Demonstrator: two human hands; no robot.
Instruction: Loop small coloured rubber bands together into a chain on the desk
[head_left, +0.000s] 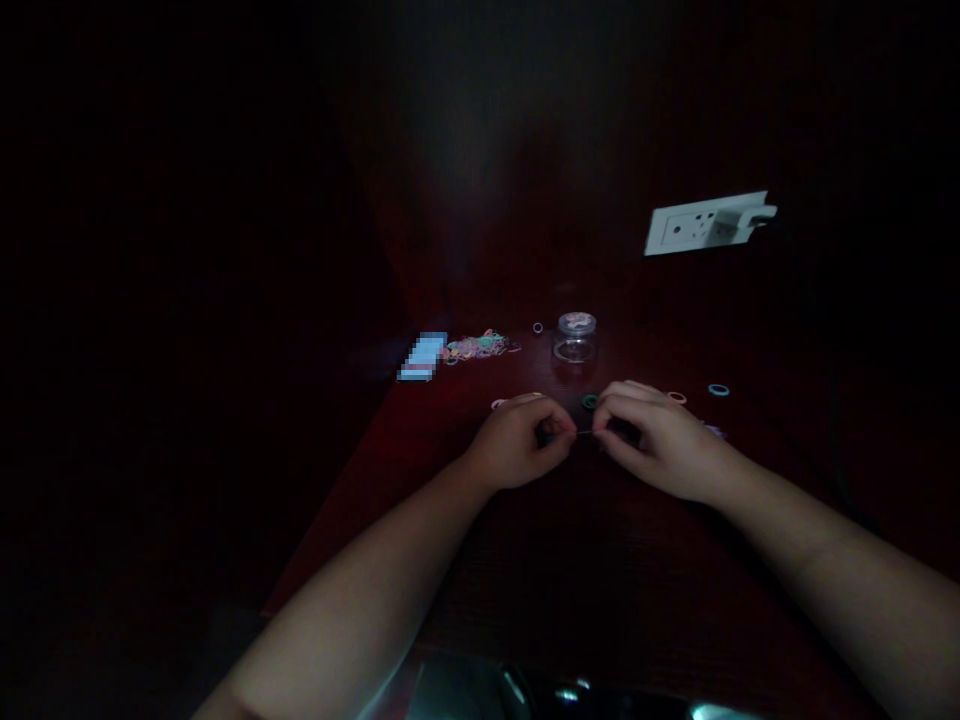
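At the left, the slanting edge of a dark red table (345, 500) with a smooth, faintly glossy top runs away into shadow. Far left on it lies a flat, glowing phone (424, 356), its screen blurred into blocks; touching or just beside it is a loose, tangled heap of thin pastel bands (480, 346). Nearer, the left hand (521, 440) pinches a fine thread (586, 432) between thumb and fingertips. Far beyond it lies a small pale ring (538, 328), then a squat, clear, round jar (574, 340) with a patterned lid. The thread spans the short gap between both hands, in front of a coiled green band (589, 401). The right hand (652, 440) likewise grips the thread with thumb and fingertips. Behind it lies a peach ring (677, 398); above, on the wall, is a white socket plate (694, 228). Farther right rests a round blue ring (718, 390).
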